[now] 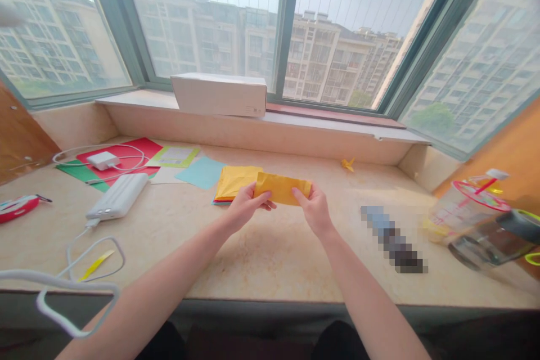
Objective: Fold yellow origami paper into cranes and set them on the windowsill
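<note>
A folded sheet of yellow paper (282,189) is held up between both hands, a little above the stone ledge. Its left end is pinched by my left hand (252,201), thumb on the near face. My right hand (315,206) grips the right end in the same way, thumb in front. Behind and left of my left hand lies a stack of coloured paper (236,177) with a yellow sheet on top and red and blue edges below. A small folded yellow paper figure (348,165) rests farther back on the right.
Left lie red paper (135,152), light blue paper (203,173), a white charger (103,161), a power bank (118,197) with cable and a yellow strip (98,264). Right stand a plastic cup (464,208) and a dark bottle (493,236). A white box (219,95) sits on the sill.
</note>
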Motion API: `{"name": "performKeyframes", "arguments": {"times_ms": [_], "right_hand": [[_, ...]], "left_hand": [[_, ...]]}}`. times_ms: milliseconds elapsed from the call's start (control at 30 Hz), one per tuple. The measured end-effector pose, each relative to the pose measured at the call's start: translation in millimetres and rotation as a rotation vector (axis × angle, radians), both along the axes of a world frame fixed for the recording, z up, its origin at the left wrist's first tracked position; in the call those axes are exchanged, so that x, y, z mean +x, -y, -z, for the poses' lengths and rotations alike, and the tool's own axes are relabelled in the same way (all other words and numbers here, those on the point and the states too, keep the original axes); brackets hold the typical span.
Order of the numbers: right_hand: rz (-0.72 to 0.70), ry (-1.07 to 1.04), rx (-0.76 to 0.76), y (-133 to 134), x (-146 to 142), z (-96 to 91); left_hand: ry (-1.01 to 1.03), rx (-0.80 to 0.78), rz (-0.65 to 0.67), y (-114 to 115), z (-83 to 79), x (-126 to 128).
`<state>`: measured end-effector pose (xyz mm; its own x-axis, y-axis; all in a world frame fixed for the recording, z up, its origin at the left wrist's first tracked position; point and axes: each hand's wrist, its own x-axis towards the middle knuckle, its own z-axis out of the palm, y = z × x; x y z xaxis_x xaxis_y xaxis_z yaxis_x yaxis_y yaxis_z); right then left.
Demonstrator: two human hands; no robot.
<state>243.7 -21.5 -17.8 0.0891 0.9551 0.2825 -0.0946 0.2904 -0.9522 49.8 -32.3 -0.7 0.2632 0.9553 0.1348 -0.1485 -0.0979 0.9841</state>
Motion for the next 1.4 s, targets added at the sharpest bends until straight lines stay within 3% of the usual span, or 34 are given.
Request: {"name": "performKeyframes", "arguments": {"times_ms": [267,400,500,633,733,900,1100,1233,1400], "right_hand": [[0.010,-0.052,0.029,-2,-3,0.1],[0.216,0.022,0.074,-1,1,-2.6],[0.349,0.197,0.186,4,3,-4.6],[0.220,0.394,0.449,10,0,-3.3],[0.099,0.496,0.523,11,-4,1.2],[0.019,0.627,0.496,10,-7,7.1],[-0.059,0.551,0.477,11,-8,3.9],[-0.032,0.449,0.420,12,-8,-0.4],[0.059,0.345,0.326,11,-6,-4.6]], "left_hand": [[-0.012,-0.013,-0.048,-5,0.8,-2],[-0.056,-0.120,-0.072,-5,3.2,-4],[-0.050,-0.199,0.033,-5,6.1,-4],[0.139,-0.175,0.168,-4,6.8,-3],[0.246,-0.129,0.207,-4,5.7,-3],[0.262,-0.083,0.180,-4,4.5,-1],[0.228,-0.074,0.103,-3,1.6,0],[0.199,-0.088,0.086,-2,1.0,-1],[0.174,-0.078,0.158,1,4.5,1]]}}
